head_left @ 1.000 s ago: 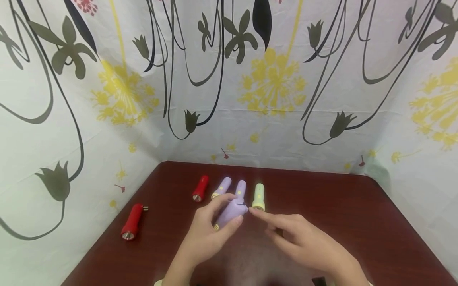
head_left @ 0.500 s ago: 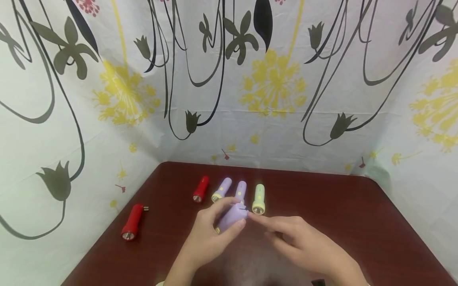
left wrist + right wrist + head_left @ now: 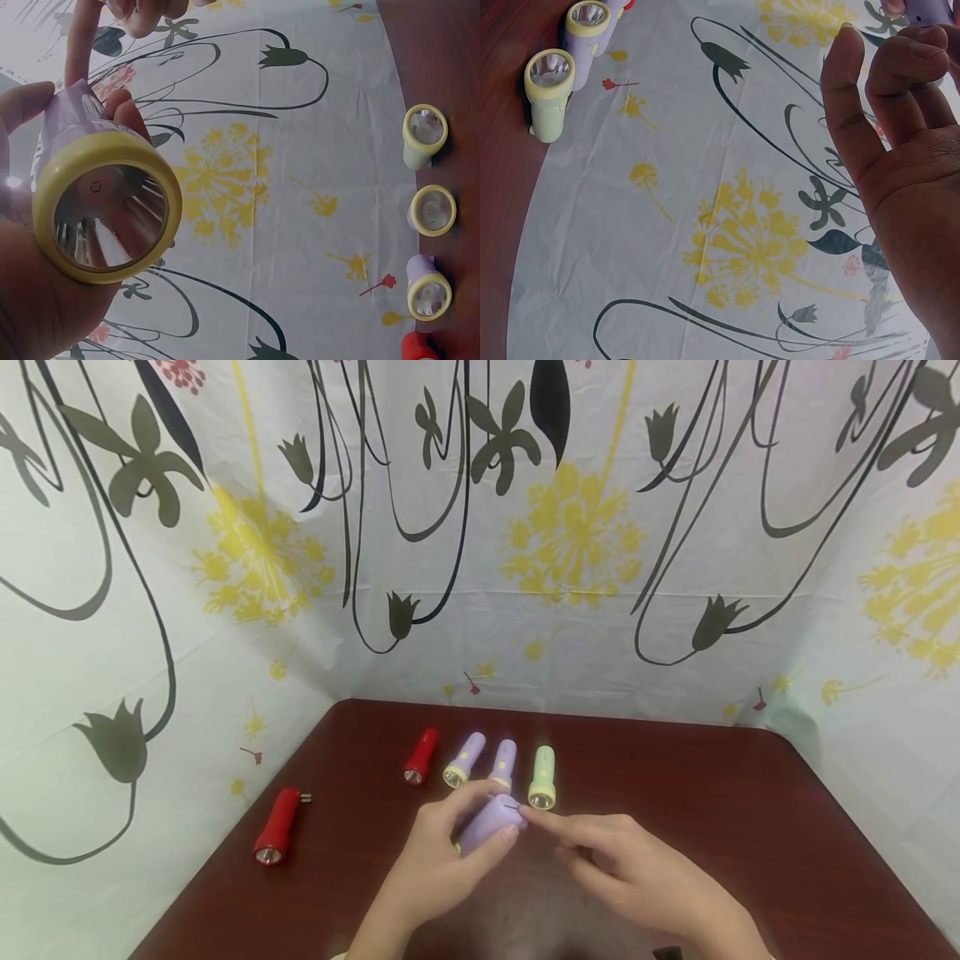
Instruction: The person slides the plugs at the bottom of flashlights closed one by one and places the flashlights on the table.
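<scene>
My left hand [image 3: 438, 839] grips a purple flashlight [image 3: 489, 823] with its tail end turned up and right. In the left wrist view, the lens end of this flashlight [image 3: 109, 210], ringed in yellow, faces the camera and looks unlit. My right hand [image 3: 637, 856] points its index finger [image 3: 542, 818] against the tail end, beside a thin dark slit there. The right hand's other fingers are bent, and nothing is held in them. At the top corner of the right wrist view, part of the purple flashlight [image 3: 930, 12] shows behind the right fingers.
Beyond the hands lie a red flashlight [image 3: 422, 756], two purple flashlights with yellow rims [image 3: 465, 760] and a pale green flashlight [image 3: 542, 777]. At left, another red flashlight [image 3: 275, 827] has plug prongs sticking out. A patterned cloth [image 3: 577, 652] surrounds the dark wooden table [image 3: 660, 777].
The held flashlight has lowered slightly toward me, and the raised piece at its tail now sits flatter, leaving a thin slit. The right fingertip has stayed against that end.
</scene>
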`<state>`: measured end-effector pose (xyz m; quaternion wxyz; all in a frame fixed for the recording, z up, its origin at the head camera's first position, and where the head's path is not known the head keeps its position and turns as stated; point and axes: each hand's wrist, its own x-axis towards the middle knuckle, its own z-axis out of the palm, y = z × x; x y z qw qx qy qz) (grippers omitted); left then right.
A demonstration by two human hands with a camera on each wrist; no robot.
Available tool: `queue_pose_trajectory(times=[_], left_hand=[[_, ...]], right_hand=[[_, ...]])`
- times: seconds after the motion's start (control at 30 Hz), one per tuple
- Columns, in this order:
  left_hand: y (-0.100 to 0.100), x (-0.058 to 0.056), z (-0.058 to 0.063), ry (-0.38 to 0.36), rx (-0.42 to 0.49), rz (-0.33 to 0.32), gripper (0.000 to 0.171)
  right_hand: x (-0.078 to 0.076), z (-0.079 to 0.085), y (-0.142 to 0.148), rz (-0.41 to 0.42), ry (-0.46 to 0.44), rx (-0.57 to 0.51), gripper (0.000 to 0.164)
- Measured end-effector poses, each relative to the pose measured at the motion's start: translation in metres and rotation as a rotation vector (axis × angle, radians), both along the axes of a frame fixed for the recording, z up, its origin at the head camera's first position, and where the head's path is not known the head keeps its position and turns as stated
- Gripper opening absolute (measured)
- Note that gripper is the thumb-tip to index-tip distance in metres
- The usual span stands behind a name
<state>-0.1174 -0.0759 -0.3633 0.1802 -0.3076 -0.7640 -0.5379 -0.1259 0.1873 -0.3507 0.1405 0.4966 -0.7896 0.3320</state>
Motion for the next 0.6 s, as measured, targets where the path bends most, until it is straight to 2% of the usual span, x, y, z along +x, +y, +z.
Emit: queue_pose_trajectory(times=[0.1, 0.4, 0.6], left_hand=[[0.0000, 0.0006, -0.0002, 0.008, 0.006, -0.009, 0.032], [-0.0006, 0.0020, 0.0018, 0.017, 0.008, 0.004, 0.032], [-0.0007, 0.0002, -0.0015, 0.038, 0.011, -0.008, 0.030]], right_hand=[[0.0004, -0.0002, -0.0003, -0.023, -0.019, 0.011, 0.073], [-0.0012, -0.0033, 0.0017, -0.003, 0.013, -0.006, 0.068], [-0.0010, -0.0025, 0.0011, -0.004, 0.024, -0.013, 0.066]])
